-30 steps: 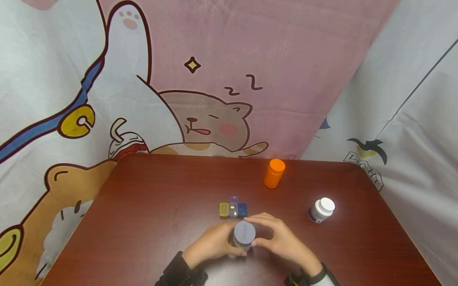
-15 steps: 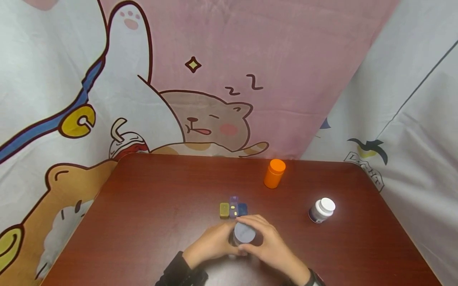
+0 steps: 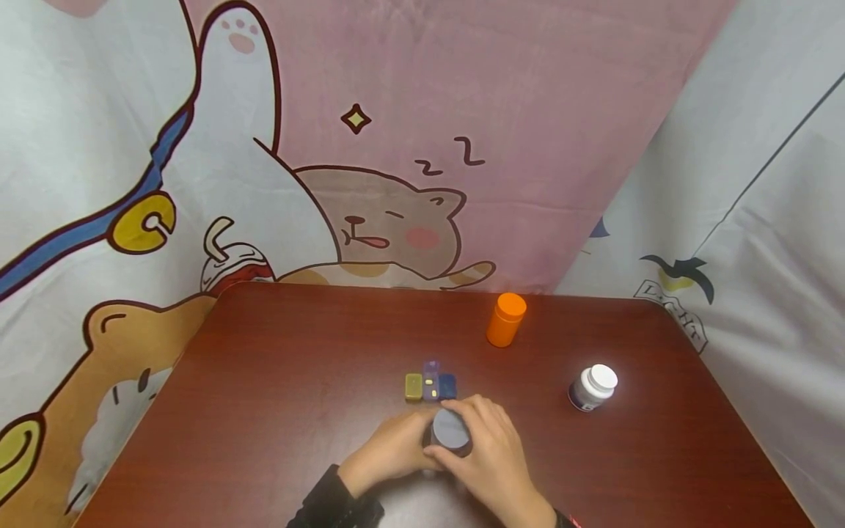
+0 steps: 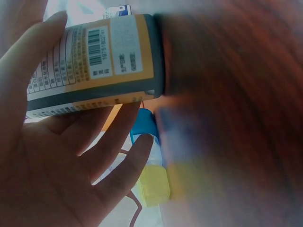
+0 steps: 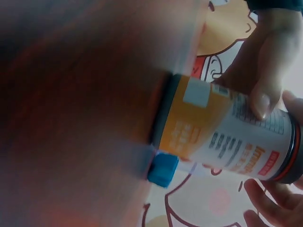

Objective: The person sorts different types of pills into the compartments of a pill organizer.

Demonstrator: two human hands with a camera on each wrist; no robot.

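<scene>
A supplement bottle with a dark grey lid (image 3: 452, 428) and an orange-and-white printed label (image 5: 227, 132) stands upright on the table in front of me. From its left side my left hand (image 3: 394, 446) grips the bottle's body, thumb and fingers round it. My right hand (image 3: 494, 456) holds the lid, thumb at the near side and fingers at the far side. Just beyond the bottle lies a small pill box with a yellow compartment (image 3: 413, 387), a purple compartment (image 3: 430, 392) and a blue compartment (image 3: 447, 386). The purple one has its cover up and yellowish pills in it.
An orange bottle (image 3: 506, 320) stands near the table's back edge. Farther right is a white bottle (image 3: 593, 387) with a dark label. The reddish-brown table (image 3: 297, 352) meets a cartoon-printed cloth (image 3: 515, 95) behind it.
My right hand has moved left and closed in on the lid, its wrist swinging toward the left. The left hand and bottle have stayed in place.
</scene>
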